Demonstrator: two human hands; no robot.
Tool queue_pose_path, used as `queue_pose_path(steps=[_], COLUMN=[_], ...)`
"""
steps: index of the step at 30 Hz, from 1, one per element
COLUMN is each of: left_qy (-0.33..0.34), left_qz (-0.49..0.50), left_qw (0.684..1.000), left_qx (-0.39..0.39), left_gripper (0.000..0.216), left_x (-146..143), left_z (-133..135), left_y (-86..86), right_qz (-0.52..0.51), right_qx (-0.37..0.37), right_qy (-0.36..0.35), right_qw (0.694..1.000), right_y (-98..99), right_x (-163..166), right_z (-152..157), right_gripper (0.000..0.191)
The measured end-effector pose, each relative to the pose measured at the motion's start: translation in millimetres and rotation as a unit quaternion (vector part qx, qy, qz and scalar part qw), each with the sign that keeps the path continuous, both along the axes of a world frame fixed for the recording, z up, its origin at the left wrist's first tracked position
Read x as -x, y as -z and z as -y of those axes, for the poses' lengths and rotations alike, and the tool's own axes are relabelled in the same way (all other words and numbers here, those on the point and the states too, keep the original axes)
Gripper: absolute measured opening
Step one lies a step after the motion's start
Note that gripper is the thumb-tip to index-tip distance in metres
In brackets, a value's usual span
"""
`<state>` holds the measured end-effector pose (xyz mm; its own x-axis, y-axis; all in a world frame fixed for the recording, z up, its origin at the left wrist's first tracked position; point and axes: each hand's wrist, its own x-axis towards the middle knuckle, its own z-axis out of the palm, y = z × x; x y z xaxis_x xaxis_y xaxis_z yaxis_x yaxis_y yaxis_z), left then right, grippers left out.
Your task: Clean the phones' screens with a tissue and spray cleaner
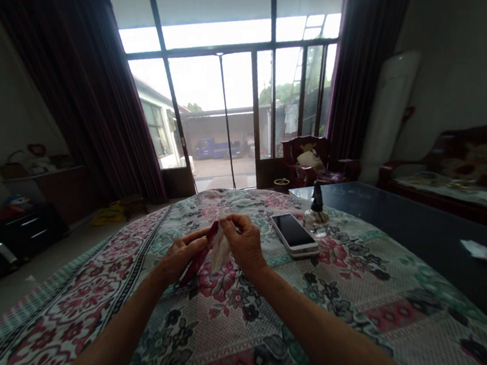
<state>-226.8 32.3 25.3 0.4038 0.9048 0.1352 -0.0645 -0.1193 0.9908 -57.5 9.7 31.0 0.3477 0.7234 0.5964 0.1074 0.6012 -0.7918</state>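
My left hand (185, 254) grips a flat, dark-red object (196, 265), tilted up over the patterned cloth; its exact kind is not clear. Between the closed fingers of my right hand (246, 242) hangs a thin, whitish crumpled tissue (220, 249), close against the red object's upper end. Both hands are near each other above the middle of the cloth. To their right lies a white phone (295, 235) with a dark screen, seemingly on top of another flat item. Just beyond it stands a clear glass bottle (316, 220) with a black top.
A floral cloth (242, 343) covers most of the table. On the bare dark tabletop (366, 199) at right lies a crumpled white paper (480, 251). A wooden chair (308, 162), a sofa (444, 169) and glass doors (220, 121) are farther off.
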Motion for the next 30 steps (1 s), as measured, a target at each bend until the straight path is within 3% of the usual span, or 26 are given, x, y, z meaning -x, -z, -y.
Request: queue_pose_path(steps=[4, 10, 17, 24, 30], left_qy=[-0.002, -0.004, 0.026, 0.021, 0.019], left_qz=[0.019, 0.065, 0.090, 0.097, 0.071], left_qw=[1.000, 0.998, 0.995, 0.994, 0.996], left_qx=[0.018, 0.024, 0.043, 0.044, 0.045], left_gripper=[0.055, 0.047, 0.049, 0.040, 0.052], left_x=[-2.8, -3.1, -6.5, -5.1, -7.7], left_z=[3.2, 1.8, 1.9, 1.6, 3.8], left_y=[-0.5, 2.2, 3.6, 4.2, 4.5], right_qz=[0.035, 0.108, 0.090, 0.146, 0.103], right_qx=[-0.037, -0.090, -0.095, -0.110, -0.095], right_qy=[0.036, 0.020, 0.058, 0.015, 0.071], right_qw=[0.998, 0.990, 0.990, 0.983, 0.988], right_y=[-3.8, 8.6, -1.5, 13.1, -4.9], right_x=[-3.1, 9.0, -1.1, 4.8, -6.6], right_z=[3.1, 7.8, 3.5, 4.6, 3.3], right_gripper=[0.011, 0.006, 0.003, 0.007, 0.006])
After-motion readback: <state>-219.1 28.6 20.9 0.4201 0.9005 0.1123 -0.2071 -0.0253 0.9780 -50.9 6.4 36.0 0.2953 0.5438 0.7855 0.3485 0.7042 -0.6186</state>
